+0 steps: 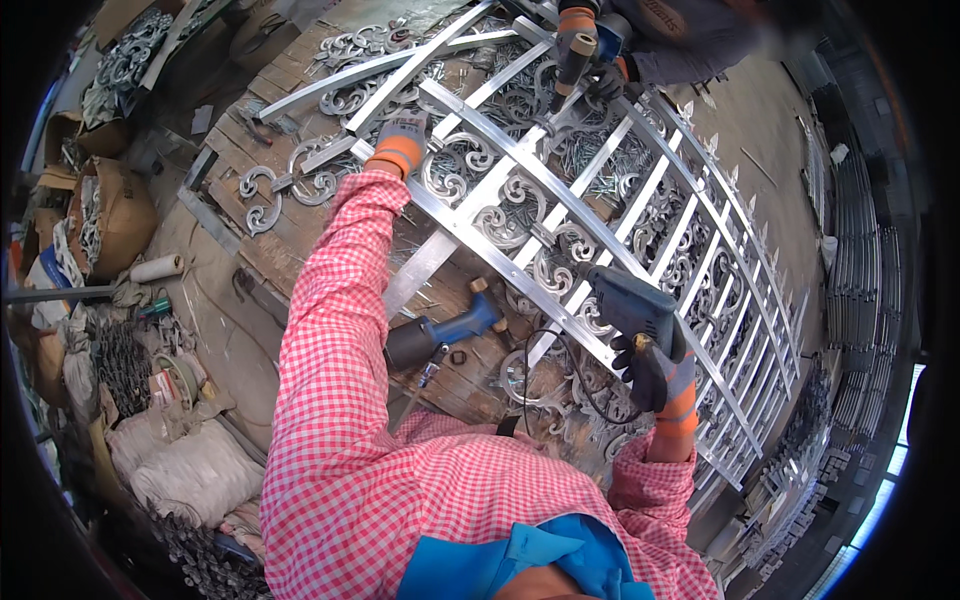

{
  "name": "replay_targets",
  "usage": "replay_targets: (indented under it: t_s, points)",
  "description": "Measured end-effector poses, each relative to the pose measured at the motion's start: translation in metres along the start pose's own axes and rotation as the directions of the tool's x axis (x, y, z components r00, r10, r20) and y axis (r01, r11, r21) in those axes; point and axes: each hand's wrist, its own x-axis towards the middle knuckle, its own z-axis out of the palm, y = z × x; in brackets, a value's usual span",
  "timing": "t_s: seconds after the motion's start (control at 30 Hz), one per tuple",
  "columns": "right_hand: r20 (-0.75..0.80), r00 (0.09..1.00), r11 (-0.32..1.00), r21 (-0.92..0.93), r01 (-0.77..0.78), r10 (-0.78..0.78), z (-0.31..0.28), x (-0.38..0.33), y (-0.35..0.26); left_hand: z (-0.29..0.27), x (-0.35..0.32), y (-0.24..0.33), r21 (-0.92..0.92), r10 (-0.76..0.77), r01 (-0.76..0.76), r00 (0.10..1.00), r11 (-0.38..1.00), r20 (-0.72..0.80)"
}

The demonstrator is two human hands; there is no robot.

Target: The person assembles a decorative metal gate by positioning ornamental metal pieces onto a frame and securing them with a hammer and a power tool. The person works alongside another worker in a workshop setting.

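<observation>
A silver metal railing panel (503, 265), made of long flat bars with scroll ornaments (515, 208) set between them, lies slanting across a wooden workbench. My left hand (401, 143), in a grey and orange glove, is closed on the panel's upper-left end, where a flat bar meets a scroll; its fingertips are partly hidden. In my right hand (660, 385), gloved in black, grey and orange, is a dark blue-grey corded drill (632, 303). The drill's front points left, above the panel's near rail. Its black cord (580, 395) loops down beside the bench's near edge.
A blue cordless driver (460, 326) lies on the bench before me. Across the panel, a co-worker's gloved hands (607, 80) hold another driver (574, 66). Loose scrolls and screws cover the bench. At left are sacks (195, 465) and a cardboard box (118, 215); stacked metal bars (865, 270) stand right.
</observation>
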Motion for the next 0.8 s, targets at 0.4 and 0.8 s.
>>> replay_targets:
  t_s: [0.4,0.8]
  points:
    - [-0.005,0.998,0.997,-0.041,-0.058,0.058,0.009,0.057,-0.007,-0.001,-0.026,0.026,0.141,0.023,-0.007,0.993,0.99,-0.118]
    - [0.099,0.989,0.981,-0.176,-0.087,0.105,0.027,0.105,-0.005,0.049,-0.137,0.089,-0.073,0.276,-0.302,0.928,0.951,-0.251]
